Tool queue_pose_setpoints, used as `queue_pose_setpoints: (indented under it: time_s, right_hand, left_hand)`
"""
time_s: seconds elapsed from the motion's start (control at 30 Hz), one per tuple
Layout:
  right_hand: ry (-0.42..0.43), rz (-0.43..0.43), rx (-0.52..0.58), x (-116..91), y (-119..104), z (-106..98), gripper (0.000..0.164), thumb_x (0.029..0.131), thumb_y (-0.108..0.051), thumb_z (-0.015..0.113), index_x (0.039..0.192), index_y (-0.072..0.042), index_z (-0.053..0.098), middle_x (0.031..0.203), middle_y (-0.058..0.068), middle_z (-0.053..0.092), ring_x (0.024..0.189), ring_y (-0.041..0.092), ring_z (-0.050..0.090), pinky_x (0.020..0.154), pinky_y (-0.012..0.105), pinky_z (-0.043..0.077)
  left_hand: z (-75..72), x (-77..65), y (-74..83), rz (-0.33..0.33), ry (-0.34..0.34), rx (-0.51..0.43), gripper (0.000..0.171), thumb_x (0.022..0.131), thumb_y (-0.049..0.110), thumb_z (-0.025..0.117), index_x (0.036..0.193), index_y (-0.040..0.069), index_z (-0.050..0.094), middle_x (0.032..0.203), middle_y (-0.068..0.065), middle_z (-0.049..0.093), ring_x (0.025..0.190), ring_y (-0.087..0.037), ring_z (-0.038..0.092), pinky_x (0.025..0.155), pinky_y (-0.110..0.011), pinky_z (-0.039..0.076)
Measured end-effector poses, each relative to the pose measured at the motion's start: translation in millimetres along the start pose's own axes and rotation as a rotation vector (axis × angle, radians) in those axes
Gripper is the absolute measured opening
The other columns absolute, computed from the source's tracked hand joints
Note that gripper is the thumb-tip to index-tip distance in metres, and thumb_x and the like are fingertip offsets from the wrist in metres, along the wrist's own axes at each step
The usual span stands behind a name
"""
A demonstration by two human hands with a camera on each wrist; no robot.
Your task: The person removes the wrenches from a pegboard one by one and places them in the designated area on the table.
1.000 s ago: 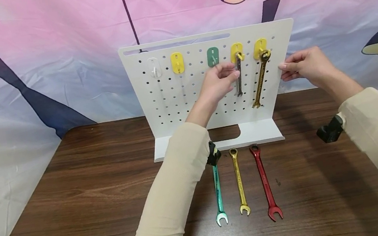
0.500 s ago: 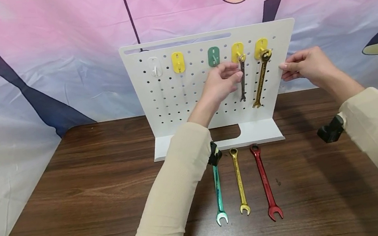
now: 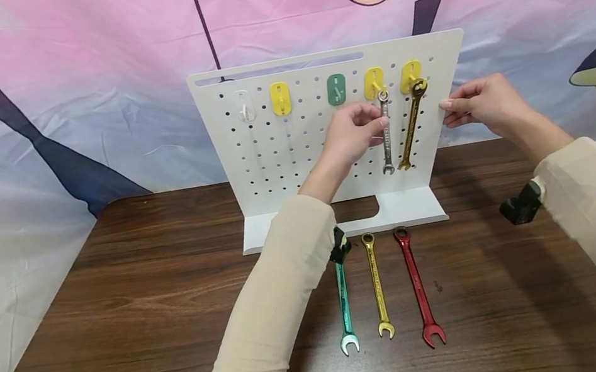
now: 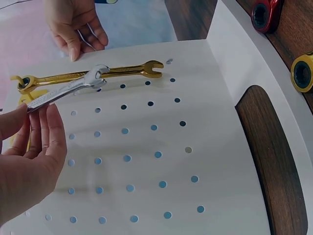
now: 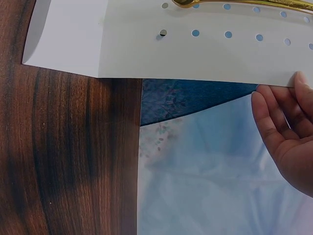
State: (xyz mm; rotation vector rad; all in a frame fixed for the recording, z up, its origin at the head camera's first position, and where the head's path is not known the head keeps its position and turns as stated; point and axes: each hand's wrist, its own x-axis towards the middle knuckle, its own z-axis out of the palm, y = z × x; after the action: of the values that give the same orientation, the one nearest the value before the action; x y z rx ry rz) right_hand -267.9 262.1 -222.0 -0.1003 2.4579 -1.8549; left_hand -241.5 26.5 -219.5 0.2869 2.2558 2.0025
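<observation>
My left hand (image 3: 350, 134) pinches a silver combination wrench (image 3: 387, 143) between thumb and fingers. The wrench hangs upright before the white pegboard (image 3: 308, 175), its ring end right at the tip of a yellow hook (image 3: 373, 81). In the left wrist view, its open jaw end overlaps a gold wrench (image 4: 117, 71). That gold wrench hangs from the rightmost yellow hook (image 3: 410, 71), slightly slanted. My right hand (image 3: 483, 103) grips the board's right edge between thumb and fingers, as the right wrist view shows.
Green (image 3: 345, 306), yellow (image 3: 378, 289) and red (image 3: 418, 286) wrenches lie on the wooden table (image 3: 138, 310) before the board's base (image 3: 410, 211). A clear hook (image 3: 244, 106), another yellow hook (image 3: 280, 99) and a green hook (image 3: 337, 90) bear nothing. A patterned cloth (image 3: 103, 61) hangs behind.
My left hand and the silver wrench have shifted slightly right and down, the ring end moving outward along the hook to its tip. My right hand has stayed at the board's edge.
</observation>
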Motion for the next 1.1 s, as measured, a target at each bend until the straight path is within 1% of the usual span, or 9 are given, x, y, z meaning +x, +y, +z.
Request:
queue_pose_setpoints:
  time_s: [0.2, 0.47, 0.6, 0.87, 1.0, 1.1]
  right_hand:
    - [0.0, 0.002, 0.007, 0.3, 0.4, -0.2, 0.015, 0.085, -0.009, 0.063, 0.071, -0.01, 0.068, 0.067, 0.003, 0.066, 0.061, 0.016, 0.065, 0.06, 0.027, 0.058]
    - [-0.003, 0.0, 0.003, 0.2, 1.0, -0.7, 0.015, 0.085, -0.01, 0.063, 0.071, -0.01, 0.069, 0.068, 0.002, 0.066, 0.061, 0.015, 0.065, 0.061, 0.027, 0.058]
    - [-0.007, -0.002, 0.013, 0.0, 1.3, -0.7, 0.015, 0.085, -0.009, 0.063, 0.071, -0.01, 0.069, 0.067, 0.003, 0.066, 0.06, 0.015, 0.065, 0.061, 0.027, 0.058]
    - [-0.006, -0.009, 0.02, -0.6, 1.1, -0.5, 0.015, 0.085, -0.009, 0.063, 0.07, -0.01, 0.069, 0.067, 0.003, 0.066, 0.059, 0.014, 0.064, 0.06, 0.027, 0.058]
    - [-0.006, -0.009, 0.021, -0.4, 0.8, -0.3, 0.015, 0.085, -0.009, 0.063, 0.07, -0.011, 0.069, 0.067, 0.002, 0.066, 0.059, 0.014, 0.064, 0.061, 0.027, 0.058]
    - [-0.007, -0.008, 0.018, -0.3, 0.7, -0.5, 0.015, 0.085, -0.009, 0.064, 0.07, -0.011, 0.069, 0.068, 0.002, 0.066, 0.06, 0.014, 0.065, 0.061, 0.027, 0.058]
  left_hand:
    - [0.4, -4.7, 4.0, -0.01, -0.007, -0.015, 0.013, 0.085, 0.001, 0.061, 0.097, -0.002, 0.059, 0.087, -0.008, 0.058, 0.073, -0.014, 0.059, 0.065, -0.019, 0.056]
    - [-0.1, -8.9, 6.6, 0.008, -0.018, -0.057, 0.013, 0.084, 0.0, 0.061, 0.097, -0.003, 0.058, 0.087, -0.009, 0.059, 0.069, -0.016, 0.059, 0.065, -0.022, 0.057]
    - [0.7, -9.6, 8.2, 0.015, -0.018, -0.063, 0.014, 0.084, 0.001, 0.062, 0.097, -0.003, 0.058, 0.086, -0.009, 0.059, 0.068, -0.016, 0.059, 0.065, -0.022, 0.057]
    - [1.7, -11.6, 16.6, 0.04, -0.027, -0.04, 0.014, 0.084, 0.001, 0.062, 0.097, -0.004, 0.058, 0.085, -0.01, 0.059, 0.068, -0.016, 0.06, 0.065, -0.022, 0.057]
    - [1.4, -14.3, 21.3, 0.037, -0.031, -0.034, 0.014, 0.084, 0.002, 0.062, 0.098, -0.004, 0.058, 0.085, -0.01, 0.059, 0.068, -0.016, 0.06, 0.066, -0.022, 0.057]
    - [0.5, -16.9, 22.7, 0.033, -0.033, -0.047, 0.014, 0.084, 0.001, 0.062, 0.097, -0.004, 0.058, 0.085, -0.01, 0.059, 0.068, -0.016, 0.06, 0.066, -0.023, 0.057]
